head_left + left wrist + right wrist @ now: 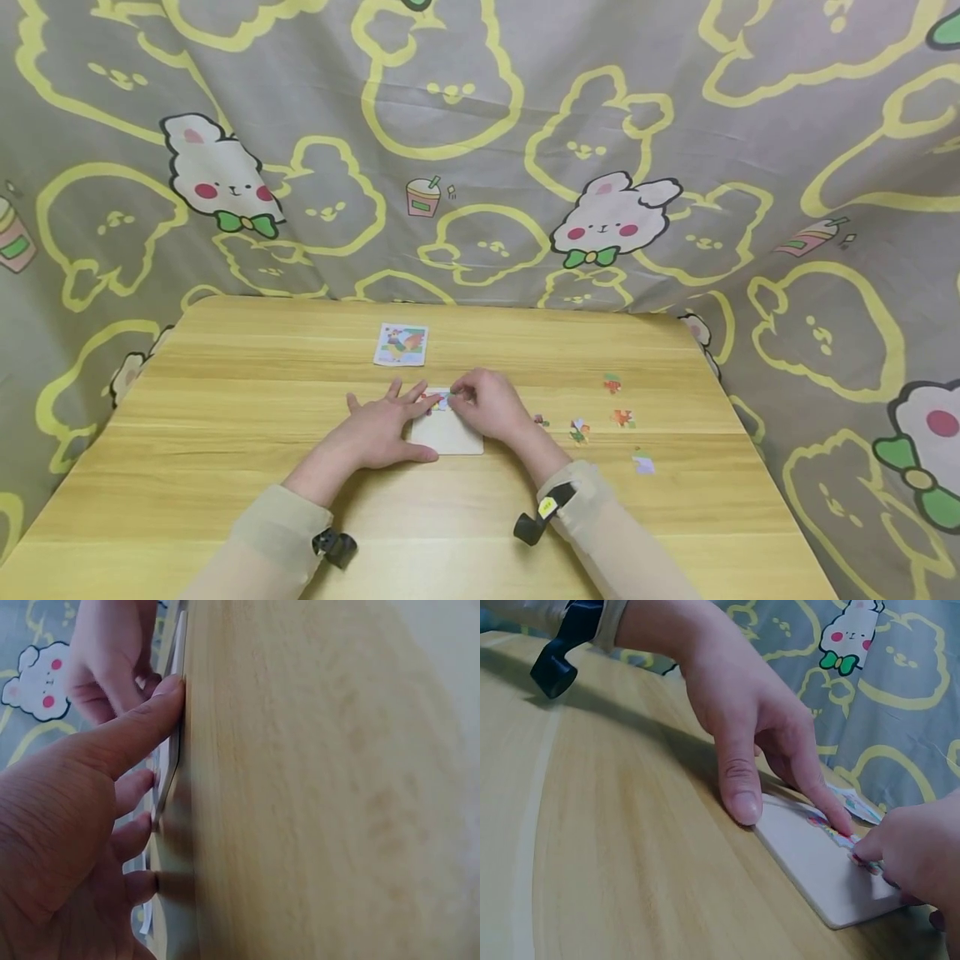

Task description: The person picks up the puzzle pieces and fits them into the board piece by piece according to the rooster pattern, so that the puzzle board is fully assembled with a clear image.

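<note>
Take the white board (447, 439) as your landmark: it lies flat on the wooden table (247, 400), directly before you. Your left hand (378, 429) spans the board's left side with the fingers spread, the thumb at the near left corner and the index finger resting on the joined pieces (829, 829) along the far part. Your right hand (491, 408) reaches over the board's right side, fingers curled, thumb and index finger pinching a puzzle piece (866, 862) at the far part.

The loose pieces (622, 417) lie to the right of the board, one near it and the others farther out. A picture card (401, 342) with a rooster lies just beyond the board, a little to its left.

Expect the piece to be light, thin and fairly stiff; whether it is wood or card you cannot tell. Its narrow tabs are likely the weak spots, so take it by the broad body, on opposite edges, and press down flat rather than levering. The board also looks light and rigid, and could slide on the smooth table; brace it at its left edge, and keep your index finger gentle, since joined pieces may shift under a sideways push.
</note>
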### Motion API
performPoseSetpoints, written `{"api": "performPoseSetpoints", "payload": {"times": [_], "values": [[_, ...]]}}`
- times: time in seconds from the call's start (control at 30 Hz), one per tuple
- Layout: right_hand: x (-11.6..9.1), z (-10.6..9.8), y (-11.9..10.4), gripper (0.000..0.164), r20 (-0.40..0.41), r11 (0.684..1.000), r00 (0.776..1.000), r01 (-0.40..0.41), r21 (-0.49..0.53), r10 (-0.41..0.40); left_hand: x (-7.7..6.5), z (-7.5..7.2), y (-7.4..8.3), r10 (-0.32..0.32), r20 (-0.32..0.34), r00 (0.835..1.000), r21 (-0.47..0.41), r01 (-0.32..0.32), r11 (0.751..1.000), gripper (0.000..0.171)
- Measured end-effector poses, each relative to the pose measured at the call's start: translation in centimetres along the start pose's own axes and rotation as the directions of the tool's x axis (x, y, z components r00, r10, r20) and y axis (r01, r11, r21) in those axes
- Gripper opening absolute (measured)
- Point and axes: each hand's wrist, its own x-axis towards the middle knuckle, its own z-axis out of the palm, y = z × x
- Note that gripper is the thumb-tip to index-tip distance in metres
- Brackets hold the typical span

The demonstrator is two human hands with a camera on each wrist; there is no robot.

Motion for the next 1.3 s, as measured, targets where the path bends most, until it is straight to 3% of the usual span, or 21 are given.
{"api": "performPoseSetpoints", "payload": {"times": [0.33,0.77,1.03,1.3], "values": [[-0.7,-0.4,0.5,0.032,0.079,0.997,0.996,0.034,-0.065,-0.029,0.1,-0.1,0.0,-0.01,0.018,1.0,0.024,0.01,1.0,0.097],[-0.9,0.1,1.1,0.033,0.047,0.994,0.998,0.047,-0.095,-0.043,0.1,-0.4,0.6,-0.007,0.053,0.999,0.047,0.004,0.999,0.096],[-1.5,-1.1,1.6,0.036,0.089,0.996,0.993,0.074,0.042,-0.077,0.2,-0.8,0.9,-0.025,0.066,0.998,0.024,0.024,0.999,0.096],[-3.5,-4.9,2.1,0.03,0.081,0.986,0.993,0.076,0.146,-0.088,0.2,-0.7,1.0,-0.031,0.072,0.997,0.008,0.031,0.999,0.096]]}}
